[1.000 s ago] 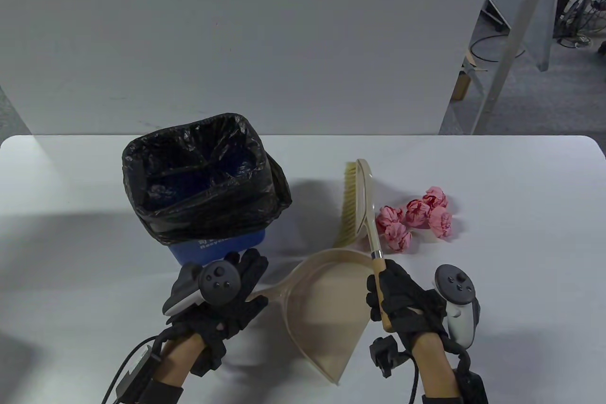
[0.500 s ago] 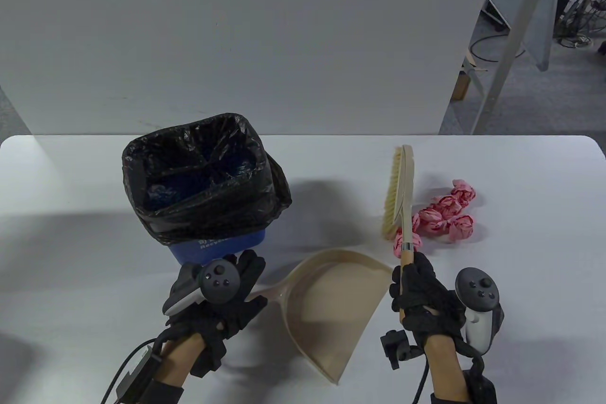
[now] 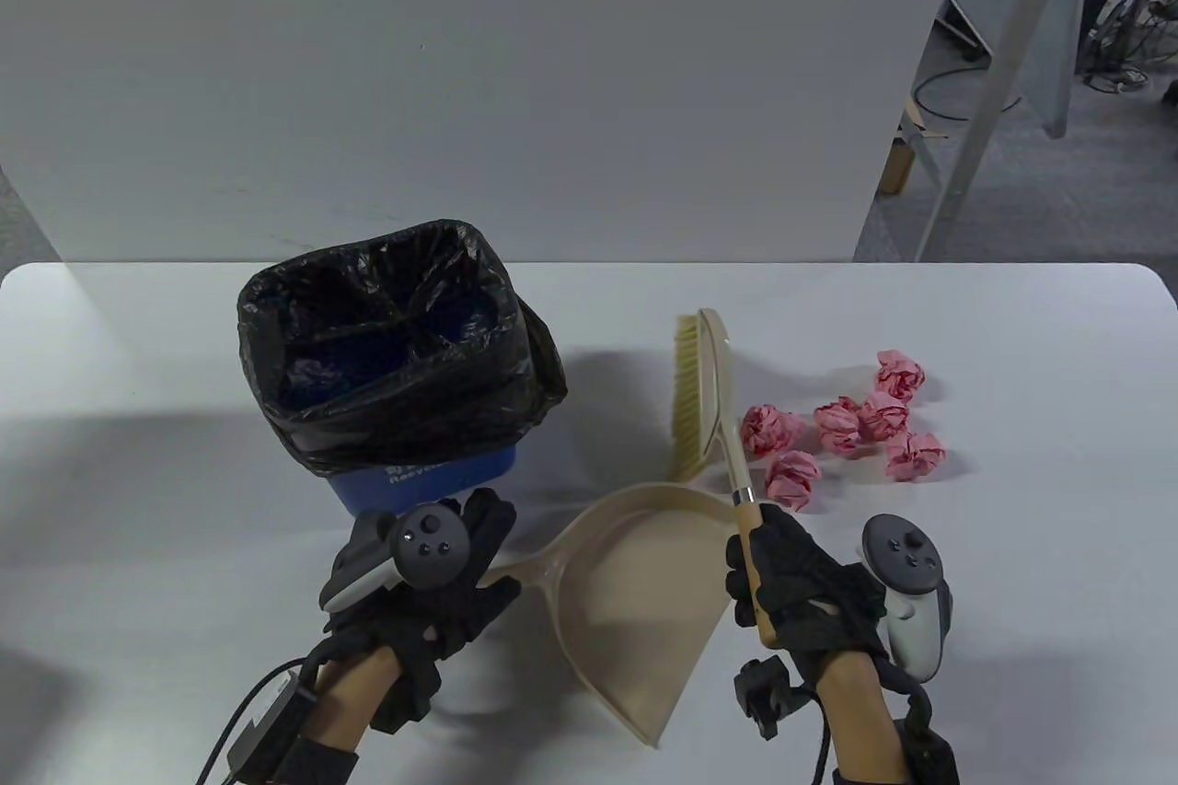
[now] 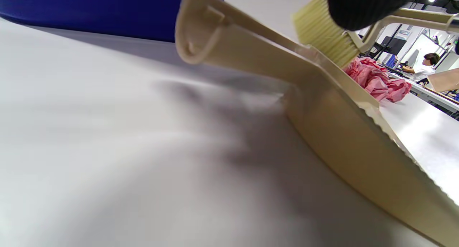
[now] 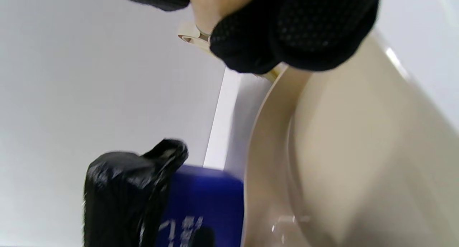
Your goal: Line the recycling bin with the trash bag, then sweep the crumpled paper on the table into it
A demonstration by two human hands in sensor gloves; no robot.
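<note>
The blue recycling bin (image 3: 419, 479) stands at the left, lined with the black trash bag (image 3: 396, 362). A beige dustpan (image 3: 635, 601) lies in front on the table, its mouth facing right. My left hand (image 3: 433, 582) lies over the dustpan's handle (image 4: 200, 39) with fingers spread. My right hand (image 3: 782, 587) grips the wooden handle of the brush (image 3: 704, 389), whose bristles point left, above the pan's far edge. Several pink crumpled paper balls (image 3: 837, 428) lie scattered to the right of the brush; the nearest ball (image 3: 793, 477) is beside the handle.
The white table (image 3: 1012, 546) has rounded far corners, with a grey wall panel behind. Floor, cables and a post show at the upper right. In the left wrist view a person sits at a far desk (image 4: 426, 66).
The brush swung right over the paper balls, then came back left to the pan's far edge. The balls now lie more spread out and farther right. The left hand and dustpan stayed put.
</note>
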